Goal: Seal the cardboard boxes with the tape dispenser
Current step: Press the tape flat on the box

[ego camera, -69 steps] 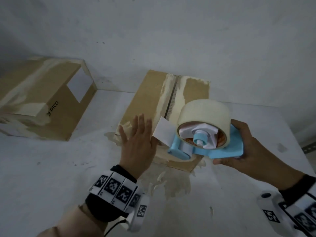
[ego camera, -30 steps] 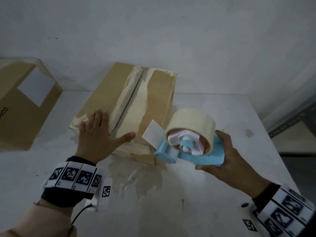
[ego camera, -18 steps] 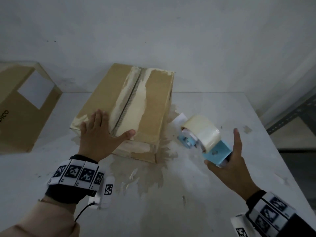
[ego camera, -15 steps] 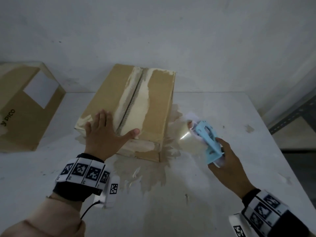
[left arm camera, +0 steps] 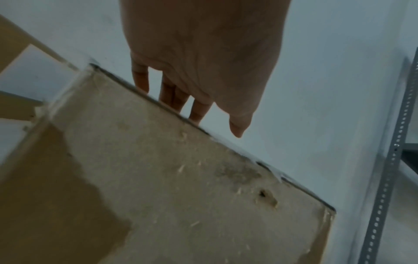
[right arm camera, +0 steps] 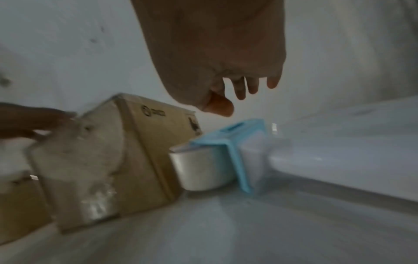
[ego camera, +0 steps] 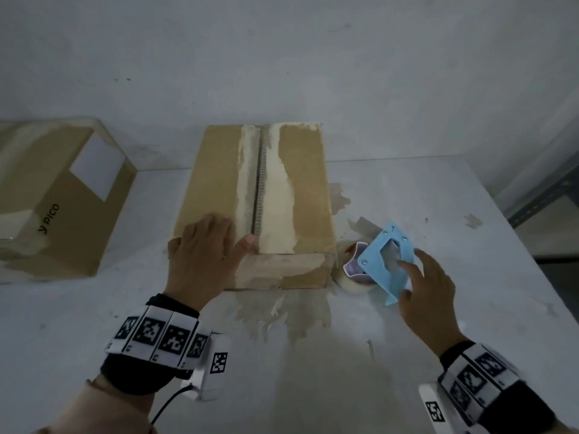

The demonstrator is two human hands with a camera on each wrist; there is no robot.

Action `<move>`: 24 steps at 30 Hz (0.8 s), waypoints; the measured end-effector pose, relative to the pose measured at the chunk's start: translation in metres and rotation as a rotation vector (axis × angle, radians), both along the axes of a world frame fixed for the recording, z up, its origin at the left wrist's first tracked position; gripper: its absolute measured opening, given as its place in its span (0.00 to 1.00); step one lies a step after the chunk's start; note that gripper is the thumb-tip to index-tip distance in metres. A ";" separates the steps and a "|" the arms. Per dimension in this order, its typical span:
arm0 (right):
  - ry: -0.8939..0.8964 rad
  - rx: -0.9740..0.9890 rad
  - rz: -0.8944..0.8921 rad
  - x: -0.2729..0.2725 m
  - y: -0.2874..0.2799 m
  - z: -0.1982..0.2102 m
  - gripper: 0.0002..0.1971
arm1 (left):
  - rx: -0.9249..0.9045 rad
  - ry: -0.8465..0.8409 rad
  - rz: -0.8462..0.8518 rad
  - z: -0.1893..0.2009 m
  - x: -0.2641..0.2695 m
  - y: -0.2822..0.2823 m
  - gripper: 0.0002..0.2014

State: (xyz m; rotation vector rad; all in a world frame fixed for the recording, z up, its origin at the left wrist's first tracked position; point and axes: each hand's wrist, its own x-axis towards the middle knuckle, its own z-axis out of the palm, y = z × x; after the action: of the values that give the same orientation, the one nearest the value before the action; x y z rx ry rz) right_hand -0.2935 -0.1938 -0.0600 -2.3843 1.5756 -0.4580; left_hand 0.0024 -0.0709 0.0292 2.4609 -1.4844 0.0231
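White bench (ego camera: 407,355): left hand (ego camera: 203,255) pressed flat on box (ego camera: 294,198), right hand (ego camera: 429,296) slack-fingered, empty, above dispenser (ego camera: 387,264); best gripped firmly by its handle.

centre box (ego camera: 263,195) on table (ego camera: 438,195), against far wall | second box (ego camera: 59,195) left, apart | tape dispenser (ego camera: 380,264) just right of centre box's near corner | left hand (ego camera: 203,249) on box's near-left top | right hand (ego camera: 429,289) near-right of dispenser

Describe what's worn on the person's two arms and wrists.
Both hands are bare. The left wrist carries a black band under white tiles printed with black square codes, plus a small white tagged unit with a black cable. The right wrist has the same tiled band. The left sleeve looks beige.
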 end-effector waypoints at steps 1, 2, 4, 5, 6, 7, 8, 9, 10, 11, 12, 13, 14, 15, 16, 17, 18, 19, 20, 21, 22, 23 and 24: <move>-0.107 -0.036 0.056 0.012 0.005 0.012 0.20 | 0.006 0.015 -0.006 0.000 0.003 0.001 0.35; -0.254 -0.026 0.114 0.026 0.011 0.024 0.23 | 0.027 0.033 -0.013 -0.003 0.006 0.002 0.36; -0.534 0.200 0.216 0.057 0.030 0.044 0.28 | 0.094 0.049 -0.036 -0.013 0.009 0.004 0.39; -0.613 0.290 0.261 0.072 0.039 0.051 0.29 | 0.118 0.042 -0.046 -0.015 0.009 0.005 0.41; -0.657 0.330 0.298 0.085 0.045 0.053 0.29 | 0.151 0.043 -0.055 -0.019 0.009 0.006 0.43; -0.703 0.359 0.325 0.094 0.050 0.050 0.30 | 0.195 0.048 -0.065 -0.018 0.009 0.007 0.46; -0.759 0.393 0.332 0.102 0.054 0.044 0.34 | 0.223 0.060 -0.083 -0.018 0.011 0.007 0.49; -0.814 0.427 0.316 0.107 0.055 0.036 0.40 | 0.228 0.058 -0.102 -0.016 0.014 0.007 0.51; -0.851 0.454 0.290 0.111 0.057 0.032 0.45 | 0.240 0.051 -0.122 -0.013 0.016 0.007 0.51; -0.864 0.463 0.272 0.111 0.058 0.027 0.48 | 0.282 0.040 -0.137 -0.010 0.018 0.008 0.48; -0.860 0.461 0.261 0.111 0.060 0.028 0.49 | 0.288 0.014 -0.140 -0.012 0.019 0.009 0.44; -0.827 0.449 0.246 0.108 0.062 0.027 0.49 | 0.289 -0.009 -0.135 -0.011 0.020 0.011 0.39; -0.782 0.418 0.237 0.104 0.062 0.026 0.48 | 0.269 -0.031 -0.142 -0.010 0.021 0.012 0.37; -0.743 0.382 0.233 0.100 0.060 0.027 0.44 | 0.250 -0.021 -0.147 -0.008 0.021 0.013 0.36; -0.708 0.370 0.230 0.097 0.058 0.029 0.40 | 0.213 -0.012 -0.157 -0.007 0.023 0.013 0.37; -0.675 0.371 0.212 0.096 0.055 0.034 0.39 | 0.172 -0.007 -0.160 -0.004 0.025 0.012 0.37; -0.647 0.359 0.181 0.096 0.052 0.041 0.39 | 0.140 0.003 -0.153 0.000 0.027 0.011 0.36; -0.625 0.328 0.153 0.096 0.048 0.047 0.39 | 0.128 0.030 -0.145 0.003 0.030 0.008 0.36; -0.600 0.280 0.158 0.099 0.044 0.055 0.38 | 0.107 0.042 -0.147 0.005 0.032 0.005 0.36; -0.560 0.223 0.200 0.104 0.042 0.062 0.37 | 0.084 0.040 -0.174 0.006 0.031 0.001 0.37; -0.500 0.164 0.272 0.112 0.042 0.073 0.35 | 0.060 0.023 -0.225 0.005 0.031 -0.003 0.38; -0.419 0.093 0.347 0.122 0.040 0.079 0.34 | 0.089 0.017 -0.292 0.004 0.030 -0.007 0.41; -0.320 0.020 0.413 0.133 0.038 0.081 0.35 | 0.136 0.014 -0.360 0.001 0.030 -0.011 0.45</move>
State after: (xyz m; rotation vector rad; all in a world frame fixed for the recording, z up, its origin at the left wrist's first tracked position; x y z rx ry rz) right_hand -0.1610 -0.1558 0.0214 -2.3858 0.9199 -0.6837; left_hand 0.0323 -0.0816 0.0302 2.2463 -1.9576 -0.1701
